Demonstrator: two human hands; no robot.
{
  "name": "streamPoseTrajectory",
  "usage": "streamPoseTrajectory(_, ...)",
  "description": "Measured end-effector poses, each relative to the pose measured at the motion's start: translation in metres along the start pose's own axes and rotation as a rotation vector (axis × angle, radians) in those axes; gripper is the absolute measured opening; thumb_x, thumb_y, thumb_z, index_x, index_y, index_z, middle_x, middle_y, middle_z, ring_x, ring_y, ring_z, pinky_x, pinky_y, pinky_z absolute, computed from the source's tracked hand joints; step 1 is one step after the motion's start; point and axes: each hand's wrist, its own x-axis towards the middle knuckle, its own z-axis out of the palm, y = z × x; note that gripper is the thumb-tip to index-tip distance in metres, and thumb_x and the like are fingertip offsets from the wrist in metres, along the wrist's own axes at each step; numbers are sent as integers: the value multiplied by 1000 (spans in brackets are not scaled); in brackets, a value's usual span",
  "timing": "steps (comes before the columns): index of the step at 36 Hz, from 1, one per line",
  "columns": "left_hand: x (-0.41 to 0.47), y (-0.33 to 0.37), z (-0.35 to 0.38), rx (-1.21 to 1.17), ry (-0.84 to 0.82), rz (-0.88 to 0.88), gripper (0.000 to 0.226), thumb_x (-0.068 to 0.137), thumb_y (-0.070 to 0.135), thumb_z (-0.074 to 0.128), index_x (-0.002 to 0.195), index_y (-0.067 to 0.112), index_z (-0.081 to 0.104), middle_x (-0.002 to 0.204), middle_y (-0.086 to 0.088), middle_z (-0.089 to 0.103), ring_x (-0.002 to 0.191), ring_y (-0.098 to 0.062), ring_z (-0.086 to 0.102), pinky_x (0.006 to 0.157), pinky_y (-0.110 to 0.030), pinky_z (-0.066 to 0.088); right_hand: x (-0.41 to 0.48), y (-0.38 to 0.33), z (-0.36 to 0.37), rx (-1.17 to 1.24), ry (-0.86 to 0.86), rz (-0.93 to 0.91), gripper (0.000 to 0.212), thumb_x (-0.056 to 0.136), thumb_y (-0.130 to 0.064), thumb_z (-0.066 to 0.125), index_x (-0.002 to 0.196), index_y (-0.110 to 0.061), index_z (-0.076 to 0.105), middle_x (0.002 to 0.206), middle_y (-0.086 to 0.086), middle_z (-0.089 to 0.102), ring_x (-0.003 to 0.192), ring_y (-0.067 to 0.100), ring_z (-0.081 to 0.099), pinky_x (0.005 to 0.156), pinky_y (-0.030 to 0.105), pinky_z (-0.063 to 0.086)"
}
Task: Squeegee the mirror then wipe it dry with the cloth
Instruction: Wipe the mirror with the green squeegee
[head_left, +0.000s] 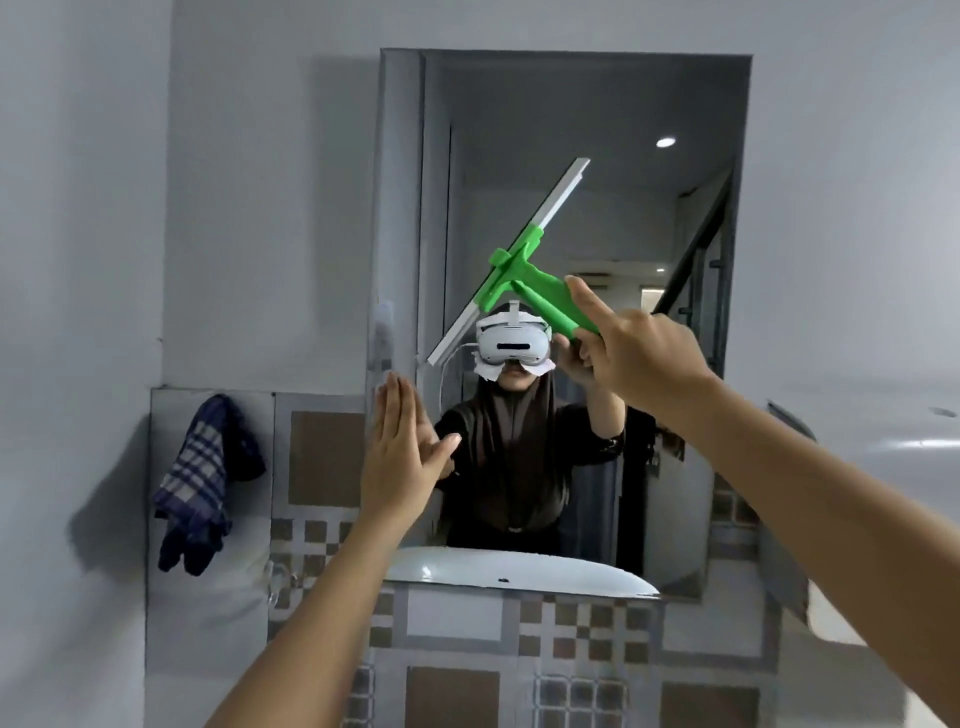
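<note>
Head view placed me in front of the mirror (597, 130), which served as the reference for every position below. My right hand (639, 353) was closed around the green handle of the squeegee (524, 270), index finger extended along it. The tool sat near the mirror's centre, its blade running diagonally from lower left to upper right; whether the blade edge touched the glass could not be confirmed. My left hand (397, 457) was open and held nothing, palm flat at the mirror's lower left edge, apparently bracing there.

Progress, as judged: the squeegee stage was in hand, not finished. The glass showed no clear streaks, drops or foam, so the cleared portion could not be determined. The drying stage had not begun: the cloth (200, 478) hung on the tiled wall to the left of the mirror, well apart from both hands. Remaining work: complete the blade passes, set the tool down, collect the cloth, wipe the glass.

Condition of the mirror: a tall rectangular pane above the basin (519, 571), intact, reflecting the room cleanly.
</note>
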Motion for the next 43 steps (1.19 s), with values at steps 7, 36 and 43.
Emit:
streamPoseTrajectory(7,2,4,2,52,-8,-20,97,83,51,56,147,12,-6,155,0,-15,142,-13,-15,115,-25,-8,-23,53,-9,7,33,-17,56,92,-41,35,145,-30,21,87,18,65,74,38,61,58,34,37)
streamPoseTrajectory(36,-8,-17,-10,-25,-98,170,96,86,47,57,146,11,-8,156,-7,-14,138,-8,-26,115,-45,23,-80,-123,57,885,294,903,44,95,-19,41,137,-17,29,64,-6,51,56,11,53,53,27,39)
streamPoseTrajectory(43,-12,-41,-9,25,-145,289,110,74,39,74,145,7,-3,155,-11,-5,144,-26,-3,116,-38,16,-59,-175,55,1006,231,974,56,96,-24,39,146,-25,13,69,-8,50,77,26,64,72,39,54)
